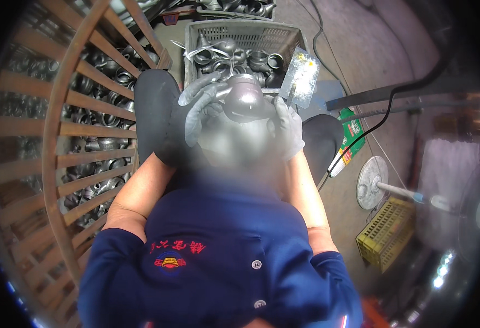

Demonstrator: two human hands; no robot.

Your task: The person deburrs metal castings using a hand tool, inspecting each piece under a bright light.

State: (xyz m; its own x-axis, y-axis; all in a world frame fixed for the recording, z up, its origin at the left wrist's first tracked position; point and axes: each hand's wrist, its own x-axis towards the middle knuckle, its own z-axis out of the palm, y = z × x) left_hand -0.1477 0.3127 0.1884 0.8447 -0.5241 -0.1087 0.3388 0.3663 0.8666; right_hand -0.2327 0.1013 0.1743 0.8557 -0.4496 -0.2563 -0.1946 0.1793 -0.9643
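Both my hands wear grey gloves. My left hand is wrapped around the left side of a dark grey metal pipe fitting held up close in front of me. My right hand is at the fitting's right side and grips a flat metal tool with a yellow-speckled blade that sticks up and to the right. Just beyond the fitting stands a grey plastic crate holding several similar metal fittings.
A rusty slatted metal cage full of pipe fittings curves along my left. On the concrete floor to my right lie a green bottle, a black cable, a fan and a yellow plastic crate.
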